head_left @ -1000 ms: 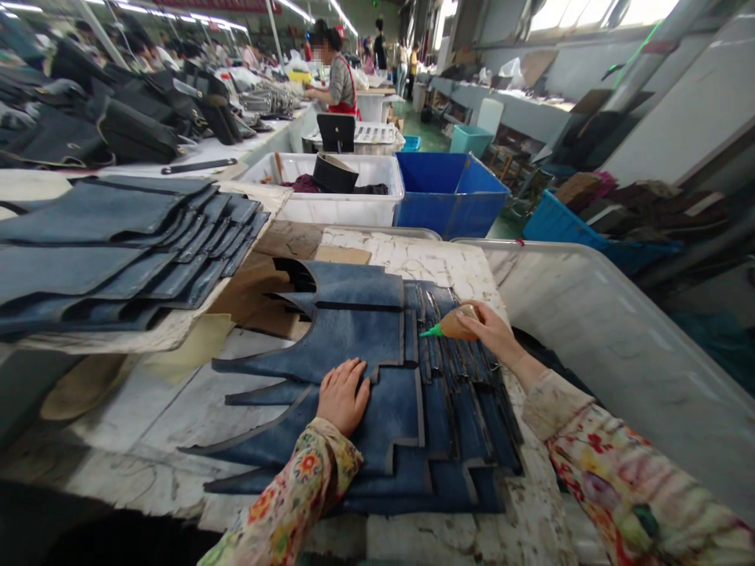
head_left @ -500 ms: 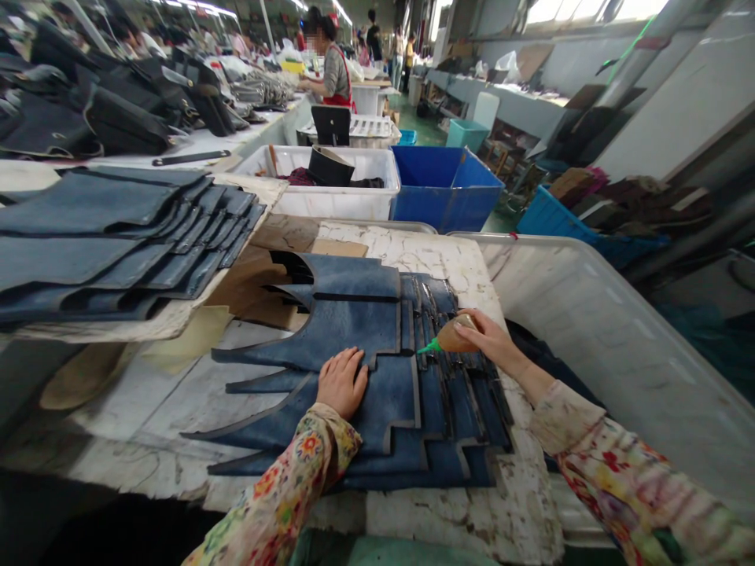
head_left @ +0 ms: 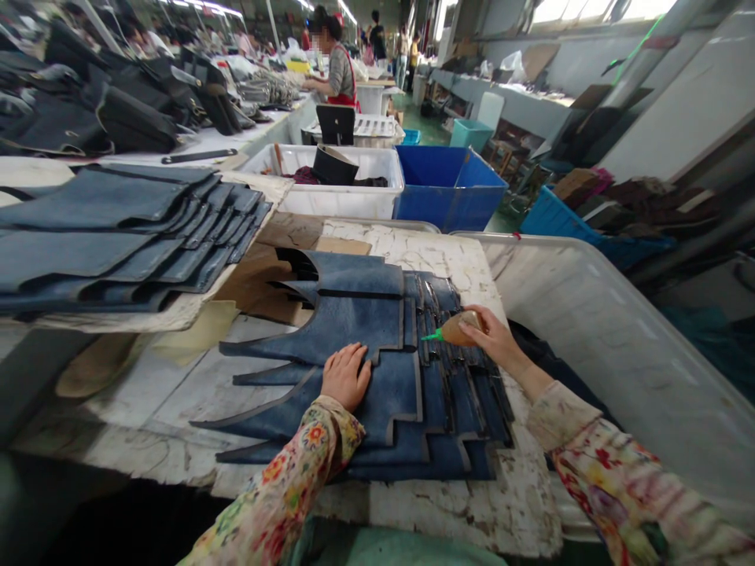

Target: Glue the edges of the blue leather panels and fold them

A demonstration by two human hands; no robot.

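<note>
Blue leather pieces [head_left: 359, 322] lie overlapped in a stepped stack on a worn white board [head_left: 472, 511]. My left hand [head_left: 346, 377] rests flat on them near the middle, fingers stretched out. In my right hand [head_left: 489, 334] is a glue bottle [head_left: 457, 328], brownish, with a green nozzle pointing left. Its tip is over the stepped right edges of the pieces; whether it touches them I cannot tell. Dark shiny streaks of glue [head_left: 433, 299] run along those edges, several of them below and beside the bottle.
Another stack of blue leather pieces [head_left: 106, 236] lies on a raised board at left. A large translucent bin [head_left: 637, 338] stands at right. Behind are a white crate [head_left: 348, 204] and a blue crate [head_left: 451, 204]. A person [head_left: 339, 67] works further back at a table.
My right hand has moved the glue bottle slightly up and away along the edges. My left hand stays on the leather pieces. The whole view has shifted a little.
</note>
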